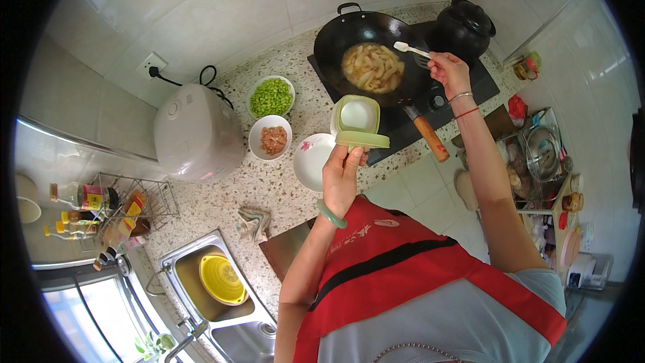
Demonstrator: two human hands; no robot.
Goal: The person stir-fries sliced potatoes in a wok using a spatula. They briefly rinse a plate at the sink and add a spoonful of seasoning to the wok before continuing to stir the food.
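Between its thumb and fingers, my left hand (342, 174) holds a pale green plastic lid (363, 139). Just beyond it stands a green-rimmed square container (358, 113) with white contents. A small white spoon (412, 50) is in my right hand (448, 73), raised over the right side of a black wok (332, 35). Pale strips of food (374, 68) lie in liquid in the wok. A slotted spatula (422, 60) shows partly behind my right fingers. The wok's wooden handle (431, 138) points towards me.
A white plate (310, 161), a bowl of minced meat (273, 141) and a bowl of chopped green vegetables (271, 97) stand left of the cooktop (484, 80). Further left are a rice cooker (199, 133) and a sink (201, 307). A black lidded pot (463, 30) stands right of the wok.
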